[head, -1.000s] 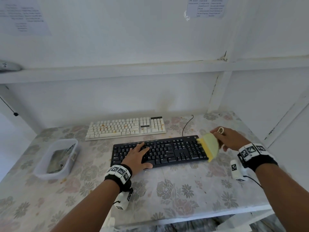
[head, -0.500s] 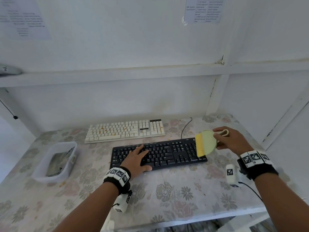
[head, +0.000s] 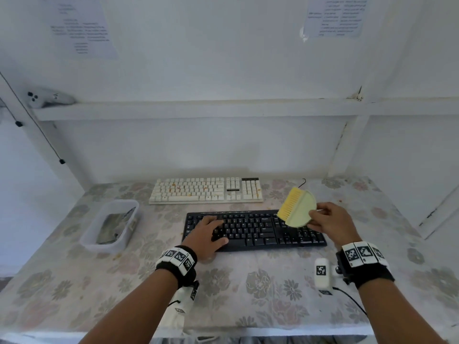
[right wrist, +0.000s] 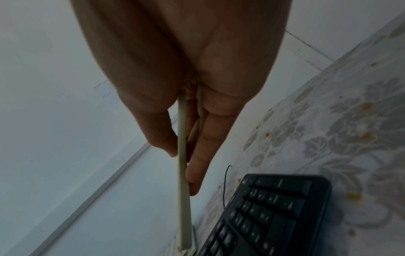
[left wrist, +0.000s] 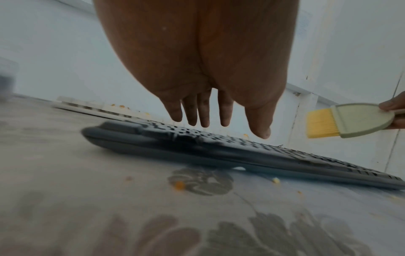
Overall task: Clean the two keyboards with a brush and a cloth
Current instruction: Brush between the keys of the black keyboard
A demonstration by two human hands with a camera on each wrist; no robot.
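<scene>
A black keyboard (head: 255,228) is laid at the centre of the head view on a flowered tablecloth (head: 260,289). The left hand (head: 207,235) is rested flat on its left keys, fingers (left wrist: 205,110) straight and spread, nothing grasped. In the left wrist view the fingertips are seen just over the key rows, and contact cannot be told there.

A brush (head: 296,208) with yellow bristles and a pale green flat body is pinched by the right hand (head: 331,223), right of centre, held above the keyboard's right end and clear of the keys, bristles pointed to the upper left. In the right wrist view the brush (right wrist: 183,166) is seen edge-on, clamped between thumb and fingers (right wrist: 202,152).

A white keyboard (head: 206,189) with orange crumbs on its keys is laid behind the black one, apart from it. A clear plastic tub (head: 110,225) with a grey cloth (head: 111,228) inside is placed at the left. Orange crumbs (left wrist: 179,185) are scattered on the tablecloth before the black keyboard.
</scene>
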